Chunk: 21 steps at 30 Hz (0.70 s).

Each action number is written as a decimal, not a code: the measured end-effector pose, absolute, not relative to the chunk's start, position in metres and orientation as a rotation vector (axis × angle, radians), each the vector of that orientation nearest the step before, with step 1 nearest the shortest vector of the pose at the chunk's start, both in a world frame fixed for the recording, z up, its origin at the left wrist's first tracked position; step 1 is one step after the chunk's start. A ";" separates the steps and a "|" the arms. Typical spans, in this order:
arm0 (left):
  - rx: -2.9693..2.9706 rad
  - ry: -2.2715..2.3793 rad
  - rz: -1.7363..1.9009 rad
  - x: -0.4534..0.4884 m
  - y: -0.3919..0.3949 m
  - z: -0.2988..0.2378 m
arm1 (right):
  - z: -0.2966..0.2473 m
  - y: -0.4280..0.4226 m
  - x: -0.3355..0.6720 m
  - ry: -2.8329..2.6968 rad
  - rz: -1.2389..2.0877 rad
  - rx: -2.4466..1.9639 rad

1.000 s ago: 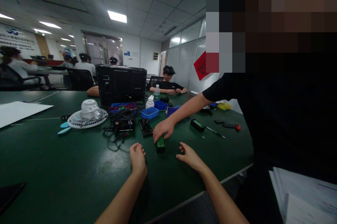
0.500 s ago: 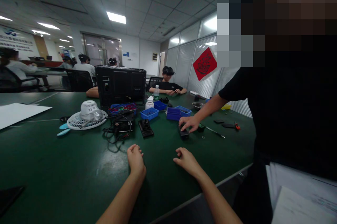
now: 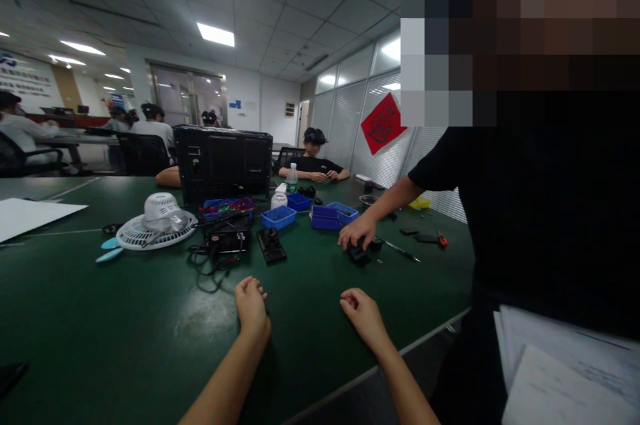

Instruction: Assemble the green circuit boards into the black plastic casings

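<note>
My left hand (image 3: 251,307) and my right hand (image 3: 365,315) rest on the green table (image 3: 125,318) with fingers curled in loosely, nothing in either. A person in black stands at the right; that person's hand (image 3: 356,232) presses on a small dark box (image 3: 359,253) beyond my right hand. A small black device (image 3: 271,244) lies ahead of my left hand.
A dismantled white fan (image 3: 155,225), tangled cables with a black unit (image 3: 226,240), blue bins (image 3: 279,216) and a big black case (image 3: 223,160) stand further back. A screwdriver (image 3: 404,252) lies right. White paper (image 3: 30,215) lies far left. Other people sit behind.
The other person's hand carried a small green-topped box from between my hands to the right and set it further away. My hands stayed on the table, shifting slightly.
</note>
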<state>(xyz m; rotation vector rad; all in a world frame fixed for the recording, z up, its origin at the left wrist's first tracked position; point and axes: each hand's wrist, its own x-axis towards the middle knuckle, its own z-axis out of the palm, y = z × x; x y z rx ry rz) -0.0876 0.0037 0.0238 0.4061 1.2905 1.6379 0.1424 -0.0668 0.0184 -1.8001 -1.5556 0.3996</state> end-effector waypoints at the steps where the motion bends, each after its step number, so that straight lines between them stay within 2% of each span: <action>1: 0.408 1.286 1.636 -0.087 0.003 0.024 | 0.020 -0.068 0.142 -1.551 0.400 -1.807; 21: 0.408 1.284 1.644 -0.082 0.001 0.026 | 0.022 -0.074 0.151 -1.529 0.340 -1.723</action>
